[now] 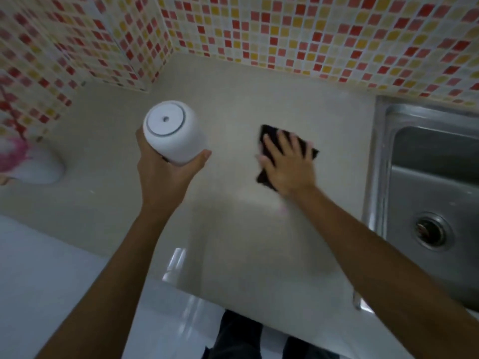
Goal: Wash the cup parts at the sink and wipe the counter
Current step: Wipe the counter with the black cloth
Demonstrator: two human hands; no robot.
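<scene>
My left hand [166, 174] holds a white cup [174, 133] with its lid on, lifted above the beige counter [228, 99]. The lid has a grey ring and a small centre hole. My right hand [287, 167] lies flat, fingers spread, on a dark cloth [267, 133] that rests on the counter between the cup and the sink [427, 177]. The cloth shows above and to the left of the hand; the rest is hidden under the palm.
The steel sink with its round drain [430, 233] sits at the right edge. A mosaic tile wall [285, 29] backs the counter and forms a corner at the left. A white and pink object [28, 164] lies at far left. The counter's front edge runs below my forearms.
</scene>
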